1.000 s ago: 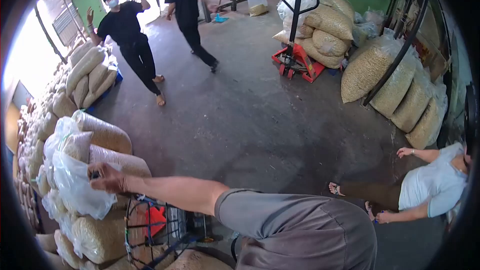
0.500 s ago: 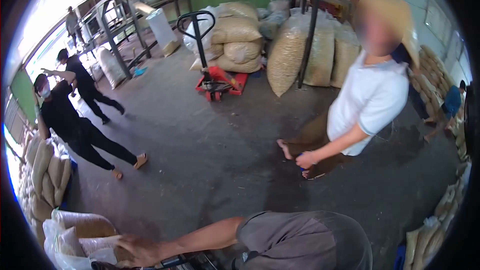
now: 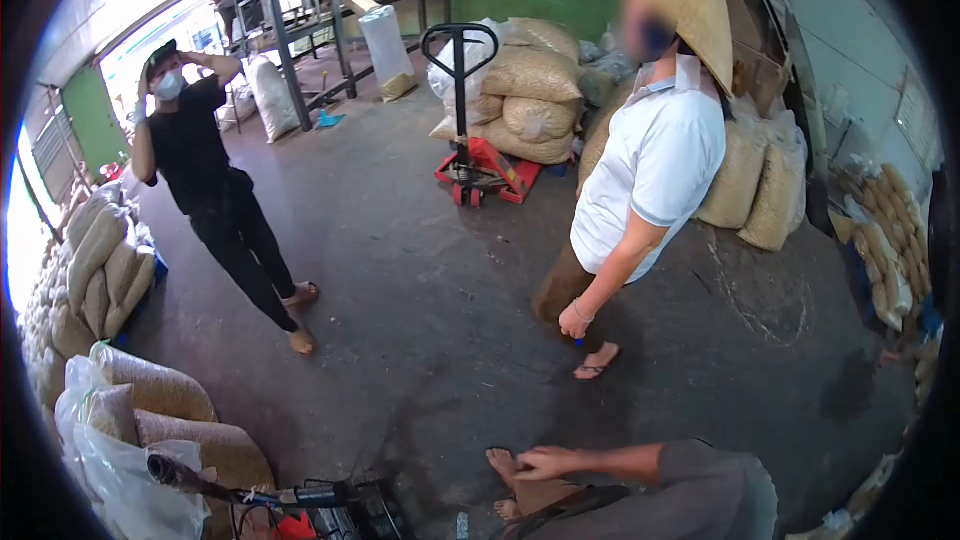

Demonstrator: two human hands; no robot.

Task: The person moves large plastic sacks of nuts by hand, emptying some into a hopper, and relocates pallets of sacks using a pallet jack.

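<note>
My right hand [image 3: 548, 462] is at the bottom, over my brown-clad leg [image 3: 545, 496], with fingers loosely extended to the left and nothing visible in them. The arm comes from a dark grey sleeve [image 3: 690, 470] on the right. Beside the hand, bare toes [image 3: 500, 460] show on the dark floor. To the left, apart from the hand, is a black handlebar [image 3: 315, 493] with a grip and cables. Behind it stand clear plastic sacks [image 3: 205, 440] filled with pale grain-like material. My left hand is out of view.
A person in a white shirt [image 3: 650, 160] and conical hat stands at right; another in black [image 3: 200, 160] stands at left with raised hands. A red pallet jack [image 3: 490, 170] stands before stacked sacks [image 3: 530, 90]. More sacks [image 3: 105, 250] line the left side.
My right hand has drawn back from beside the sacks and handlebar toward my leg. My view has shifted left. The person in white has turned and is more upright.
</note>
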